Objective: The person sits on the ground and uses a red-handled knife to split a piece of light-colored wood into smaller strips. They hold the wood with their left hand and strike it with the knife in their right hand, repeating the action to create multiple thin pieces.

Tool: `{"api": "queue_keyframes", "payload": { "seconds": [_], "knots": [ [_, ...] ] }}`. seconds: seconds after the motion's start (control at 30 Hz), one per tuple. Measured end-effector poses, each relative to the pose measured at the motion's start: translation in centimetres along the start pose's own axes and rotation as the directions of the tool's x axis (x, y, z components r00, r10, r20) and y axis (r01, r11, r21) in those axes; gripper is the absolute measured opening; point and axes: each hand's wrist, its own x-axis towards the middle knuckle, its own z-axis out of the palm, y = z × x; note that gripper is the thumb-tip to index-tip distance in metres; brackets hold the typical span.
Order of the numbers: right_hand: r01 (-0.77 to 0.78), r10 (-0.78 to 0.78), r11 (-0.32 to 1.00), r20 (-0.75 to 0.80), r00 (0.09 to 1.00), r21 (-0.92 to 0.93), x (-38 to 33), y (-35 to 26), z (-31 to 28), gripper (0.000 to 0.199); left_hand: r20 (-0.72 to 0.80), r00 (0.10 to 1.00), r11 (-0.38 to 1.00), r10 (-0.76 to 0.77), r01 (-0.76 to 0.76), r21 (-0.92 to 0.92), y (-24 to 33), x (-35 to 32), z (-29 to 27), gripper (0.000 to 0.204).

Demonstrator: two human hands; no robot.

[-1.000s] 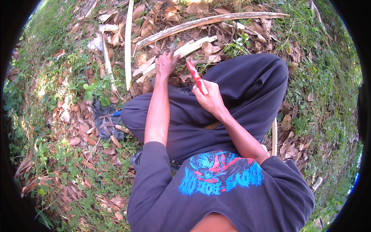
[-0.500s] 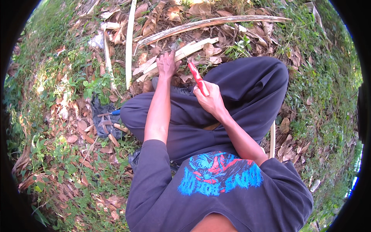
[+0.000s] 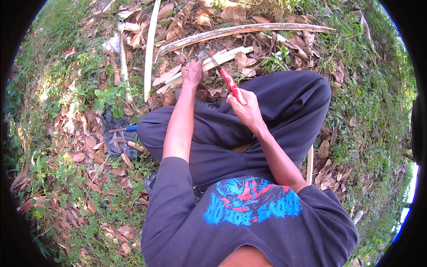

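Observation:
Pale split wood strips (image 3: pixel 228 55) lie on the leaf litter in front of my crossed legs. My left hand (image 3: pixel 192 74) is closed over the near-left part of these strips, its fingers curled down. My right hand (image 3: pixel 247 110) grips the red handle of a saw (image 3: pixel 231 81). The thin grey blade points forward and to the left, lying across the strips just right of my left hand. Whether its edge bites into the wood is too small to tell.
Beyond the strips lies a long curved wood piece (image 3: pixel 247 30). An upright-lying pale strip (image 3: pixel 150 58) is at the left. Beside my left knee, a blue-handled tool (image 3: pixel 130 127) rests on a dark plastic bag (image 3: pixel 109 120). Dry leaves and grass surround me.
My left hand's fingers, spread out before, are now curled in on the wood. The saw has shifted slightly right, and more of its blade now shows across the strips.

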Motion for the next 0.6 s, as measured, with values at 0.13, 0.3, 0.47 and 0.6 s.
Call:
{"api": "queue_keyframes", "payload": {
  "seconds": [0.13,0.3,0.47,0.6],
  "knots": [
    [-0.049,0.048,0.998,0.02,0.999,0.049,0.0,0.5,0.0,0.016,0.022,1.0,0.997,-0.011,0.012,-0.078,0.1,0.3,-0.1,0.063],
    [-0.075,0.071,0.993,0.047,0.996,0.086,0.0,0.2,-0.4,0.016,-0.007,0.996,0.994,-0.086,0.086,-0.065,-0.9,0.5,0.3,0.071],
    [-0.109,0.098,0.978,0.069,0.993,0.18,0.0,-1.0,-0.7,0.016,0.005,1.0,1.0,-0.011,0.011,0.007,-0.8,0.0,0.8,0.059],
    [-0.073,0.067,0.992,0.061,0.996,0.103,-0.3,-1.6,-0.8,0.016,-0.023,1.0,1.0,-0.007,0.006,-0.013,-0.6,0.1,1.0,0.058]
  ]
}}
